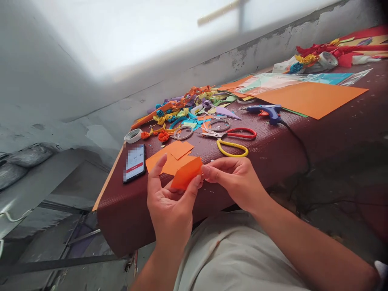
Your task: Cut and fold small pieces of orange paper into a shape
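My left hand [171, 202] holds a small orange piece of paper [187, 173] between thumb and fingers, its index finger raised apart. At the paper's right corner, the thumb and index finger of my right hand [232, 176] pinch the edge. Both hands are above the front edge of the table. Just behind them lie more orange paper pieces [165, 155], flat and overlapping. Scissors [233, 137] with one red and one yellow handle rest spread beyond my right hand. To the left of the paper is a phone [134, 163] with its screen lit.
A blue glue gun [271, 113] lies at the right, its cord running over the table's front edge. Large orange sheets [315, 97] are behind it. Colourful paper chains and scraps [182, 107], tape rolls [132, 136] and a maroon table cover [127, 218] are in view.
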The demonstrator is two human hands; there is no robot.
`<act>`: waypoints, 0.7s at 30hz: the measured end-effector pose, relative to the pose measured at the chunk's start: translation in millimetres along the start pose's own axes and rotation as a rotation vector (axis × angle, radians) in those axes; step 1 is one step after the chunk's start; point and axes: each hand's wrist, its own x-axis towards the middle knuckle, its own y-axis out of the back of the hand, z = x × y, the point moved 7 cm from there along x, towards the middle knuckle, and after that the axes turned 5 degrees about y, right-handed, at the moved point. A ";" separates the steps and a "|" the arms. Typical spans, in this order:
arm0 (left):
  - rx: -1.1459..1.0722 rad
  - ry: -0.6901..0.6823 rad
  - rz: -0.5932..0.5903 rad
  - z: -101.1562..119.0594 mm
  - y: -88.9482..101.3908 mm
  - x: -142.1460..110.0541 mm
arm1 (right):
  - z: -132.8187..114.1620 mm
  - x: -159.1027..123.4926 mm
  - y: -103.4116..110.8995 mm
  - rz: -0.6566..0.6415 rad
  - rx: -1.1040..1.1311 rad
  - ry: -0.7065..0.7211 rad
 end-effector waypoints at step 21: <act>0.171 -0.005 -0.009 -7.0 1.1 4.5 | -0.3 8.0 2.9 -0.004 -0.137 0.000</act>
